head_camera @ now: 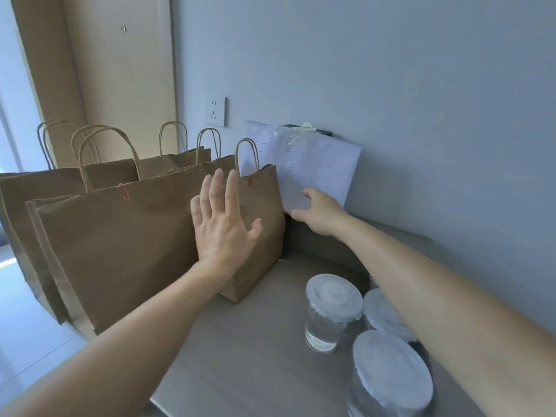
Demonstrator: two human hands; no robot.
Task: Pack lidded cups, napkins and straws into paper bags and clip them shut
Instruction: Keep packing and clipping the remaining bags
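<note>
Both arms are stretched out over the grey surface toward the wall. The left hand is raised with the palm facing the bags and all fingers spread wide, gripping nothing; it hangs in front of the smaller brown paper bag, but I cannot tell whether it touches the paper. The right hand reaches further back, fingers curled around the lower edge of a white pack of napkins that leans upright against the wall, just right of the smaller bag. Behind the pack a dark object peeks out at the top.

The smaller bag stands upright, its top pinched together by a dark clip under the handle. To its left stands a larger paper bag, touching it, with a pink paper clip on its top edge. More bags of the same kind stand behind in a row, handles up.

Near the right forearm, well apart from both hands, three clear lidded cups stand close together on the surface; the nearest one is blurred.
</note>
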